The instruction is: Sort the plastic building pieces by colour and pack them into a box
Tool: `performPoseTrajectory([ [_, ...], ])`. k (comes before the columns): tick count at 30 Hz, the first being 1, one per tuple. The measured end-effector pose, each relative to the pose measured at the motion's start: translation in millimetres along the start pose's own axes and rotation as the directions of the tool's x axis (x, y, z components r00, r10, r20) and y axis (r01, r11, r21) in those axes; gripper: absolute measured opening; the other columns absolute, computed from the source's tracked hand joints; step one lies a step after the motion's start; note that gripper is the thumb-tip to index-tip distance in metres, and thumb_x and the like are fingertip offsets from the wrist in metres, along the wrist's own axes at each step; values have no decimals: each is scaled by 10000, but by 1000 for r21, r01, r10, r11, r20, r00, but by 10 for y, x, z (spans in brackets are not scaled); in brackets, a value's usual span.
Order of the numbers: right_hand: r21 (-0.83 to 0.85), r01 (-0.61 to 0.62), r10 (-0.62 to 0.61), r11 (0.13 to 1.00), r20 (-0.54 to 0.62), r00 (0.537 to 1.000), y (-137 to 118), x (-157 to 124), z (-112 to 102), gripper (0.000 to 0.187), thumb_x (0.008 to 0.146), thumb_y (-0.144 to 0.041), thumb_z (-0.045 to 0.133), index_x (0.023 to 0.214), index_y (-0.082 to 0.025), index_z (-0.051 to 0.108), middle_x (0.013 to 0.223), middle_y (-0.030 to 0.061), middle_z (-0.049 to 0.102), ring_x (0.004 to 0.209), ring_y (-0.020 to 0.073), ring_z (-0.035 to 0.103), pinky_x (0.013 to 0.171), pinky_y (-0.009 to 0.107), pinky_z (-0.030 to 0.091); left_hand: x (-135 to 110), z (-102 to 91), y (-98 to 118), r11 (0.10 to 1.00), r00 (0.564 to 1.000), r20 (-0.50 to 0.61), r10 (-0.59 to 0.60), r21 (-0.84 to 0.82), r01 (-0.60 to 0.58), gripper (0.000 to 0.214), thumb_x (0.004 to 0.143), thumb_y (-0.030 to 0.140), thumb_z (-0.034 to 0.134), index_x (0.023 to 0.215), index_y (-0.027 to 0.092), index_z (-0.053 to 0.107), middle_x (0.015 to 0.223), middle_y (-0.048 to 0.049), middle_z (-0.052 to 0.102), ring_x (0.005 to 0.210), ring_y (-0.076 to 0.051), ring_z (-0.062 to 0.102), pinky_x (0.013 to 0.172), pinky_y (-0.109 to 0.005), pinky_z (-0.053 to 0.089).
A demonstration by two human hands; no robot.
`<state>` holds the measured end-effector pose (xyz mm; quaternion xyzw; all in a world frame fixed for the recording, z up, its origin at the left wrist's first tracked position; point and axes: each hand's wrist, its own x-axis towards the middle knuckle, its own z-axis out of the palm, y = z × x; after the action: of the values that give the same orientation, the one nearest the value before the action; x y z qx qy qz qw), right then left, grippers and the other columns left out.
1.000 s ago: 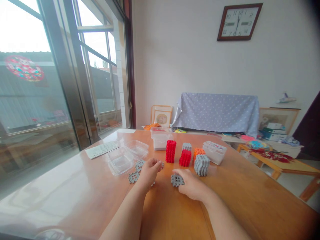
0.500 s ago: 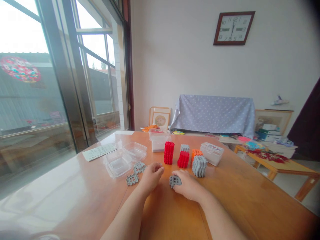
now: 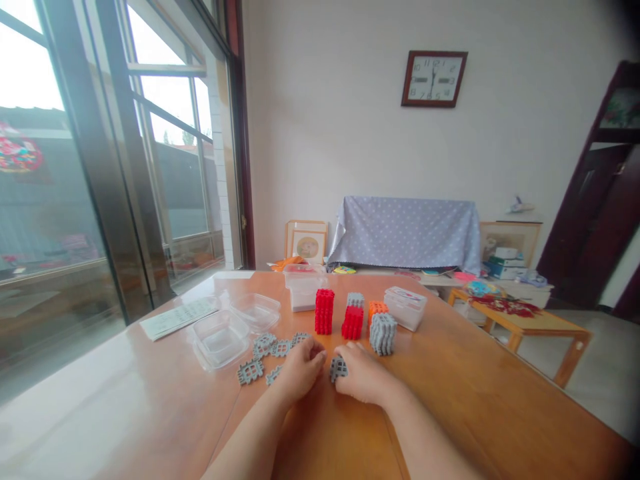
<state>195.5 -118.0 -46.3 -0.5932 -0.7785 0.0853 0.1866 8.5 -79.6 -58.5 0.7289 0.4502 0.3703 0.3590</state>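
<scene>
My right hand (image 3: pixel 361 375) is closed around a grey plastic window-pattern building tile (image 3: pixel 339 369), upright on the table, perhaps with more tiles behind it. Just to its left, my left hand (image 3: pixel 304 367) has thumb and fingers pinched together; whatever they hold, if anything, is hidden. Several loose grey tiles (image 3: pixel 250 372) lie flat to the left of that hand, some partly covered by it. Beyond the hands stand a tall red stack (image 3: pixel 325 312), a shorter red stack (image 3: pixel 353 323), a grey stack (image 3: pixel 383 335) and an orange stack (image 3: pixel 378 308) partly behind it.
Clear plastic boxes (image 3: pixel 220 340) sit at the left beside a printed sheet (image 3: pixel 180 318). A lidded tub (image 3: pixel 405 308) is at the back right, another clear container (image 3: pixel 303 297) at the back. The wooden table (image 3: pixel 450 400) reaches toward a low side table (image 3: pixel 540 327).
The view has turned a little right and up. My hands are closer together. More grey tiles show around my left hand; the right hand keeps its grey tile.
</scene>
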Motion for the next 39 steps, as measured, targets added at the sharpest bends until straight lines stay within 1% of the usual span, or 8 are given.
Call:
performPoseTrajectory([
  [7, -81, -91, 93, 993, 19, 995, 163, -165, -191, 362, 622, -224, 642, 983, -190, 637, 1034, 110, 634, 1022, 294, 563, 845, 347, 408, -44, 14, 59, 962, 986, 8, 168, 216, -165, 170, 913, 319, 496, 895, 203, 618, 801, -20, 670, 733, -162, 594, 652, -249, 380],
  [14, 55, -154, 159, 986, -86, 984, 686, -530, -323, 454, 695, -199, 593, 1148, -218, 589, 1114, 75, 624, 1076, 250, 554, 899, 323, 421, -100, 81, 118, 910, 977, 82, 199, 354, -215, 175, 939, 312, 469, 915, 230, 622, 879, -23, 695, 803, -170, 621, 680, -242, 381],
  [19, 135, -155, 178, 979, -176, 968, 887, -653, -340, 605, 713, -299, 677, 1293, -214, 525, 1275, 94, 571, 1192, 265, 511, 998, 354, 390, -127, 117, 160, 874, 974, 96, 204, 431, -225, 176, 943, 311, 463, 918, 236, 621, 912, -36, 692, 842, -178, 627, 709, -241, 393],
  [24, 118, -267, 288, 956, -225, 931, 942, -804, -419, 410, 712, -413, 736, 1060, -234, 612, 1099, 60, 603, 1058, 252, 556, 890, 337, 416, -131, 159, 202, 870, 969, 103, 223, 427, -246, 167, 936, 299, 470, 895, 231, 617, 920, -41, 685, 860, -181, 626, 738, -245, 405],
  [29, 124, -309, 328, 943, -181, 927, 984, -851, -422, 258, 717, -386, 752, 882, -230, 629, 963, 28, 596, 960, 226, 568, 810, 306, 399, -67, 346, 291, 960, 977, 125, 172, 201, -194, 163, 909, 297, 507, 931, 208, 642, 924, -60, 695, 870, -198, 635, 767, -275, 432],
  [32, 156, -308, 336, 939, -215, 917, 1035, -824, -376, 227, 725, -342, 752, 878, -218, 640, 959, 28, 595, 956, 221, 568, 808, 301, 394, 1, 524, 387, 995, 979, 204, -29, -89, 47, 210, 865, 305, 574, 1022, 176, 627, 905, -72, 689, 816, -200, 647, 717, -289, 457],
  [34, 170, -311, 346, 935, -239, 907, 1076, -805, -335, 222, 728, -329, 754, 882, -213, 644, 958, 28, 596, 953, 222, 570, 807, 302, 395, 43, 647, 468, 937, 950, 265, -162, -260, 232, 273, 824, 280, 617, 1064, 152, 600, 882, -70, 670, 758, -185, 645, 678, -287, 461],
  [39, 186, -300, 346, 935, -307, 887, 1149, -789, -241, 153, 754, -321, 726, 838, -219, 649, 923, 20, 595, 926, 211, 577, 793, 294, 398, 109, 913, 655, 812, 921, 298, -249, -454, 366, 387, 752, 196, 657, 1118, 106, 567, 820, -58, 642, 695, -148, 620, 680, -280, 470],
])
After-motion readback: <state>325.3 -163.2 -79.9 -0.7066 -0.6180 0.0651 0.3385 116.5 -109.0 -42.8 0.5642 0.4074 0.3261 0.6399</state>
